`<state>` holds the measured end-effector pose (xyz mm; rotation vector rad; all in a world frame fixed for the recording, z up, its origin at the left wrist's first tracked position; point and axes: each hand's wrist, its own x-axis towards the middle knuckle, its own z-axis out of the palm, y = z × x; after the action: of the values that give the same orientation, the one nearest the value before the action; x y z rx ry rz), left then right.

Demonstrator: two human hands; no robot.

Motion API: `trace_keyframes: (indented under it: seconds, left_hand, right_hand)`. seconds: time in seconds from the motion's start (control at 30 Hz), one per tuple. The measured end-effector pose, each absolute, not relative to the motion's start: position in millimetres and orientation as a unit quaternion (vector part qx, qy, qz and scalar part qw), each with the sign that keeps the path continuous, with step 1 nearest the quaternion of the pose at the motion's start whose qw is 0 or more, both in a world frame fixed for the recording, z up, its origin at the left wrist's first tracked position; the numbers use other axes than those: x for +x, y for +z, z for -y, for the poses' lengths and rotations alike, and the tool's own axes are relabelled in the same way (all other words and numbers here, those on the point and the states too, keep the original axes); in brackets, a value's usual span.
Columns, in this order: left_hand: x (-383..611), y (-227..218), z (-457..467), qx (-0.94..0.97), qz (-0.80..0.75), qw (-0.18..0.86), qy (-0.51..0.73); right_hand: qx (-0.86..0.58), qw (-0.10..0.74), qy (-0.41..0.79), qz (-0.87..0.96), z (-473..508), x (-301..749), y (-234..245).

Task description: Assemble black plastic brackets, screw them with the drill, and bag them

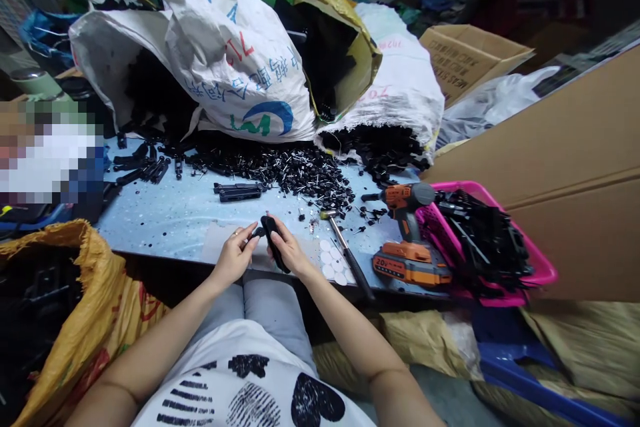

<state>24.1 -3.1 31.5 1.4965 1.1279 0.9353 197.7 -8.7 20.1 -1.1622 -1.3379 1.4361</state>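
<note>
Head view: at the near edge of the counter (175, 213), the right hand (290, 252) wraps around a long black plastic part (273, 237); the left hand (233, 257) pinches its top end. It looks light, stiff and smooth, so is best gripped mid-length.

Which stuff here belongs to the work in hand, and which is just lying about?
In hand: long black part, in right hand; small black piece, in left hand.

Lying about, untouched: hammer, cordless drill, pink basket, pile of small parts, white discs, sacks.
</note>
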Motion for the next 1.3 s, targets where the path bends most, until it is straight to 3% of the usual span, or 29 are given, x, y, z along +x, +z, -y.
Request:
trace_keyframes:
  seconds: [0.17, 0.5, 0.77, 1.0, 1.3]
  left_hand:
    - [18.6, 40.0, -1.5, 0.682, -0.452, 0.409, 0.404]
    - [11.8, 49.4, -11.1, 0.738, -0.393, 0.372, 0.403]
    - [14.1, 51.3, -3.7, 0.757, -0.418, 0.311, 0.394]
    - [35.8, 50.2, 1.5, 0.693, -0.456, 0.226, 0.510]
    - [20.6, 34.7, -19.5, 0.690, -0.460, 0.236, 0.506]
  right_hand:
    - [-0.417, 0.438, 0.605, 0.518, 3.1, 195.7, 33.5]
    - [-0.427, 0.438, 0.572, 0.547, 2.0, 197.2, 41.0]
    - [-0.441, 0.391, 0.447, 0.673, 0.0, 207.4, 47.3]
    - [-0.455, 0.468, 0.403, 0.642, 11.1, 178.2, 35.0]
    - [-0.471, 0.431, 0.406, 0.654, 0.0, 164.1, 27.5]
